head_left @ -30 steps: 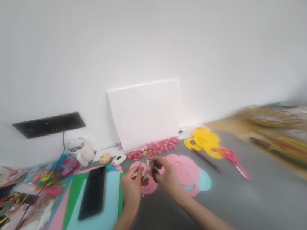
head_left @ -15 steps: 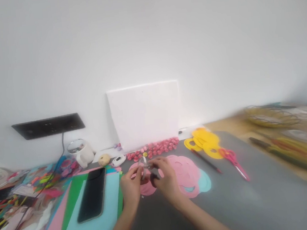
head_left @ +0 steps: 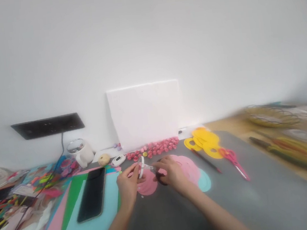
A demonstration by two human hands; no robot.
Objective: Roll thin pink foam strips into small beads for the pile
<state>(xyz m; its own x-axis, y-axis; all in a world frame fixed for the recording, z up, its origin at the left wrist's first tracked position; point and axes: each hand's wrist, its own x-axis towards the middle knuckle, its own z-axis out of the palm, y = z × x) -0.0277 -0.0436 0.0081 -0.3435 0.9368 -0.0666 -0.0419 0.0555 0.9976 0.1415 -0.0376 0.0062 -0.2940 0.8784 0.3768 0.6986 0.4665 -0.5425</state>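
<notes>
My left hand (head_left: 128, 182) pinches a narrow white ring (head_left: 141, 167), which looks like a roll of tape and stands on edge between the fingers. In my right hand (head_left: 169, 172) are small scissors (head_left: 148, 167) with dark handles, their blades pointing left at the ring. Whether the blades touch it, I cannot tell. Both hands are over pink paper circles (head_left: 147, 186), and a second heap of pink cut-outs (head_left: 187, 166) lies behind the right hand. Small red-pink rolled pieces (head_left: 161, 147) are gathered just beyond the fingers.
A phone (head_left: 92, 195) rests on coloured paper sheets (head_left: 72, 229) at left. To the right lie yellow paper cut-outs (head_left: 205, 138), a pencil (head_left: 207, 161) and pink scissors (head_left: 234, 163). A white board (head_left: 146, 114) leans on the wall, with a white mug (head_left: 81, 153) to its left.
My hands have moved slightly apart, the right one shifting to the right with the scissors. The white ring and the blades now show more clearly between them.
</notes>
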